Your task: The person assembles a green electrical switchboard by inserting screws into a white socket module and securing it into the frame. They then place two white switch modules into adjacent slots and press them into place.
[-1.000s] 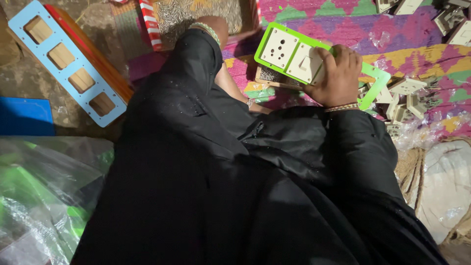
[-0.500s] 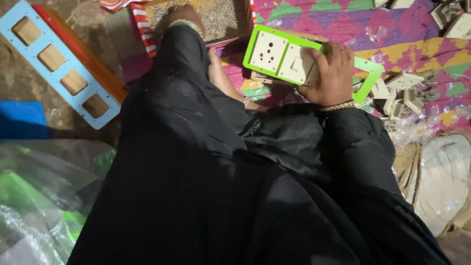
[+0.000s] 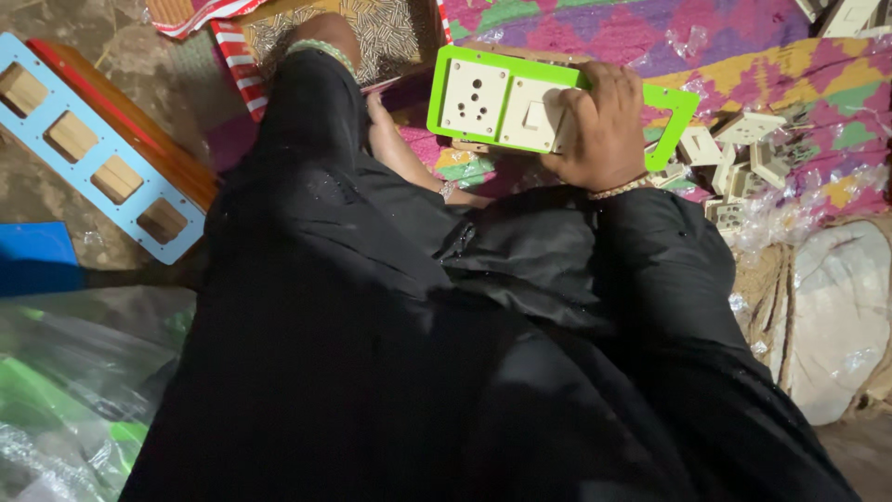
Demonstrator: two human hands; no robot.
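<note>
Nearby: loose sockets (image 3: 734, 158), blue frame (image 3: 102, 158), tray of screws (image 3: 381, 33).

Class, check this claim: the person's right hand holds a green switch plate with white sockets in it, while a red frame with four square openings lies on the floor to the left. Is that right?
Not quite. In the head view the frame with four square openings is light blue, not red; it lies on the floor to the left, over a reddish-brown board. The rest holds: the right hand holds the green switch plate with white sockets.

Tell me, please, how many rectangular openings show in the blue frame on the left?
4, in a row along the blue frame, from its upper-left end to its lower-right end. None look hidden. The right hand holds a green switch plate.
</note>
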